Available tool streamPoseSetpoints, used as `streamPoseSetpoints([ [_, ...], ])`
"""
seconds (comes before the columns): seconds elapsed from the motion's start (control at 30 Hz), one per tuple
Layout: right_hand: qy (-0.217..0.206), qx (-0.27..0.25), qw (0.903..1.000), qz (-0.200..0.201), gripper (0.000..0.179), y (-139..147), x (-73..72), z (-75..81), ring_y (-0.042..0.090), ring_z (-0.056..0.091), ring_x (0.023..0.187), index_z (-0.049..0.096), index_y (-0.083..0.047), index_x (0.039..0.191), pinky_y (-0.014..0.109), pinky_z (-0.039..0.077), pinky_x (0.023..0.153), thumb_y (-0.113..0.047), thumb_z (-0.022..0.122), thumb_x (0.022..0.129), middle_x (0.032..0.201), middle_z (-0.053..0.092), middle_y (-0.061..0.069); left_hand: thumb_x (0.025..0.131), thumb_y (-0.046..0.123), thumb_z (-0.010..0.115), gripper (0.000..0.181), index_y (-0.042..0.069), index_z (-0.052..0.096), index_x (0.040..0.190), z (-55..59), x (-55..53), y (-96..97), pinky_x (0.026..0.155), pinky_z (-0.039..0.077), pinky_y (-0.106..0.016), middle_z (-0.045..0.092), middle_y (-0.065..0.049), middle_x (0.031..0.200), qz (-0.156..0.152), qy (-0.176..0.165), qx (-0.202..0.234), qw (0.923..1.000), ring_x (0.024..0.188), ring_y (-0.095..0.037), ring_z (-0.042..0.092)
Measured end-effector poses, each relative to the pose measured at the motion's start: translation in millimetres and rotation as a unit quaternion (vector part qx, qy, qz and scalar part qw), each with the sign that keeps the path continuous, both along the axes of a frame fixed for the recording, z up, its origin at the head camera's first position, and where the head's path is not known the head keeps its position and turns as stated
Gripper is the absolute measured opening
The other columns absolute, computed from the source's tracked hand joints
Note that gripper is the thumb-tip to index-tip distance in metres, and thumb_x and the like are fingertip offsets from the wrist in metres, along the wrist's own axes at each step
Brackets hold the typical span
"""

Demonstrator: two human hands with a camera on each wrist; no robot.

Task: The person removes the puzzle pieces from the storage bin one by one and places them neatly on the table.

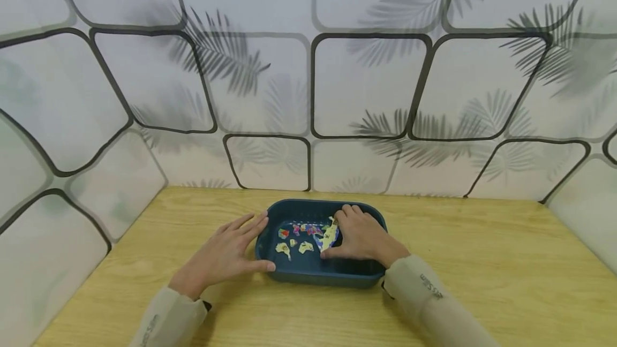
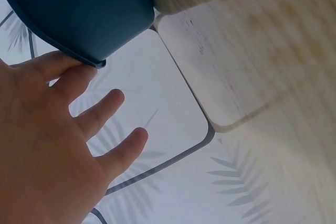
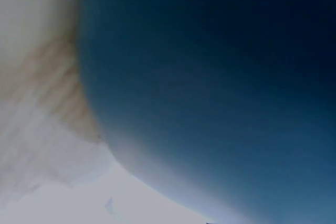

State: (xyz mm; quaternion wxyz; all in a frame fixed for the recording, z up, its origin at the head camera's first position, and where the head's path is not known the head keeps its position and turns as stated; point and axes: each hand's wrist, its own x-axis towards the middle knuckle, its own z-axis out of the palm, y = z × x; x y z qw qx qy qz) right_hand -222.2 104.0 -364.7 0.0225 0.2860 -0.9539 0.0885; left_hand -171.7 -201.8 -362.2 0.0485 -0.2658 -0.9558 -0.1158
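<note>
A dark blue plastic basin (image 1: 320, 283) sits on the table in the head view. My left hand (image 1: 226, 253) rests against its left end, fingers fairly straight and thumb at the near left corner. In the left wrist view, fingertips of the left hand (image 2: 58, 124) touch the rim of the basin (image 2: 89, 9), while two other fingers spread free. Inside the basin, my right hand (image 1: 359, 234) holds a cream patterned cut-out piece (image 1: 329, 237) between thumb and fingers. Smaller cream pieces (image 1: 306, 247) and colourful pieces (image 1: 284, 233) lie left of it. In the right wrist view, the basin (image 3: 199, 108) fills most of the picture, blurred.
The basin stands on a light wood-grain table (image 1: 482, 261). Behind and at both sides rises a pale wall covering (image 1: 361, 84) with dark rounded outlines and grey leaf prints.
</note>
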Motion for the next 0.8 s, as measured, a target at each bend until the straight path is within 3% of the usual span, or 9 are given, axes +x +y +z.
streamPoseSetpoints([
  [0.33,-0.024,-0.009,0.9997,-0.002,0.082,0.5,-1.5,7.7,0.029,0.056,0.098,0.061,0.003,0.124,0.048,0.051,0.088,-0.062,0.079,0.079,0.109,0.058,0.013,0.088,0.066,0.065,0.095,0.001,0.041,0.154,0.5,1.9,0.7,0.106,0.035,-0.068,0.035,-0.011,0.162,0.005,-0.014,0.010,0.9998,0.143,-0.042,0.037],
  [0.57,-0.047,-0.024,0.9986,-0.003,0.083,5.1,-2.6,14.0,0.037,0.055,0.116,0.058,0.006,0.129,0.053,0.048,0.097,-0.057,0.082,0.079,0.125,0.058,0.021,0.088,0.066,0.065,0.096,0.002,0.040,0.155,-1.0,2.3,0.3,0.106,0.034,-0.069,0.033,-0.011,0.163,0.008,-0.023,0.016,0.9996,0.143,-0.042,0.037],
  [0.8,-0.047,-0.047,0.9977,0.011,0.088,13.3,-6.1,21.6,0.041,0.053,0.119,0.053,0.013,0.133,0.055,0.046,0.101,-0.049,0.085,0.078,0.128,0.055,0.027,0.089,0.065,0.065,0.096,0.001,0.040,0.155,0.3,1.5,0.5,0.106,0.035,-0.068,0.033,-0.011,0.163,0.005,-0.023,0.017,0.9996,0.144,-0.041,0.036],
])
